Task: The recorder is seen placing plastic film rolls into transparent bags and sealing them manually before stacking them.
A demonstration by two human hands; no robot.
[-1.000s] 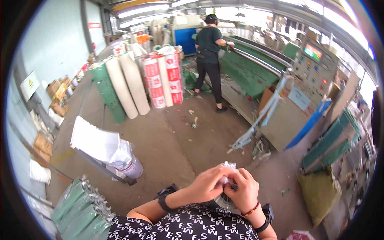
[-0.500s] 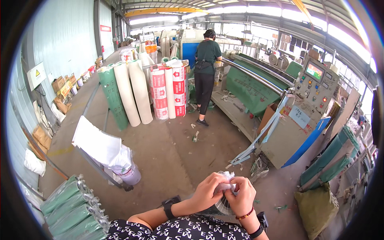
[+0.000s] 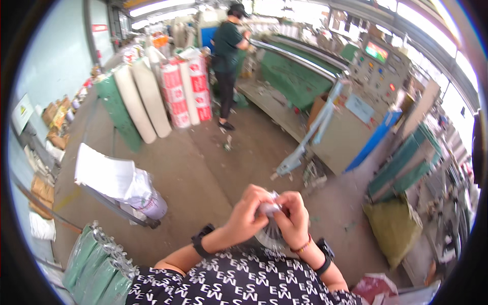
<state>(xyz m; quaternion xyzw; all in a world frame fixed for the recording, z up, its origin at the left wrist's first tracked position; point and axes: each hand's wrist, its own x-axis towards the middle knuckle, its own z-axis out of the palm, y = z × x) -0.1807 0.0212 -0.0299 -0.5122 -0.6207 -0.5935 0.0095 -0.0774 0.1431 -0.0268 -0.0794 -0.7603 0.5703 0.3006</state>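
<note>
I see green machine [image 3: 295,84], ahead-right of left fingers [image 3: 258,194] and right fingers [image 3: 291,201] | rolls [image 3: 152,99] ahead-left, stood on end, likely saving space | clear-wrapped round thing [image 3: 269,237] just below fingers, near shirt [image 3: 244,277], maybe body-steadied | both pinching bunched film [image 3: 269,208] between them, apparently so it won't spread

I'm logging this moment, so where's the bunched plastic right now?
In the head view, the bunched plastic is below and slightly right of centre, pinched between the left hand and right hand, in front of the patterned shirt.
</note>
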